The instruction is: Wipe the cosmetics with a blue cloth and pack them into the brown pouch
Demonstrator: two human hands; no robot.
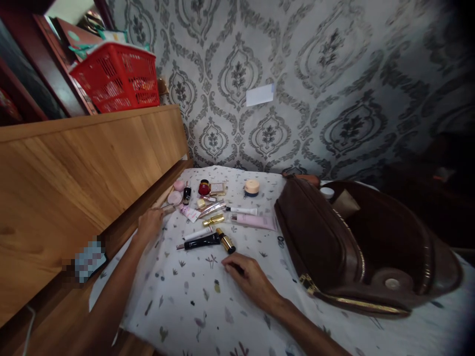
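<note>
My left hand [149, 225] is at the left edge of the cloth, its fingers closed around the end of a small beige item [169, 209] that I cannot make out. My right hand [249, 278] rests on the cloth, fingers curled together with nothing visible in them. Just beyond it lie a gold-and-black lipstick [226, 241] and a black tube [202, 241]. Farther back are a gold tube [213, 220], a pink-and-white tube [190, 213], a long pale pink tube [256, 220], a dark bottle [187, 193], a red jar [204, 187] and a peach-lidded jar [252, 187].
A brown bag [315, 237] stands unzipped at the right, with a white-lidded item [327, 193] inside. Along the left runs a wooden panel [92, 163], with a red basket [126, 74] above it. Patterned wallpaper [237, 123] closes off the back.
</note>
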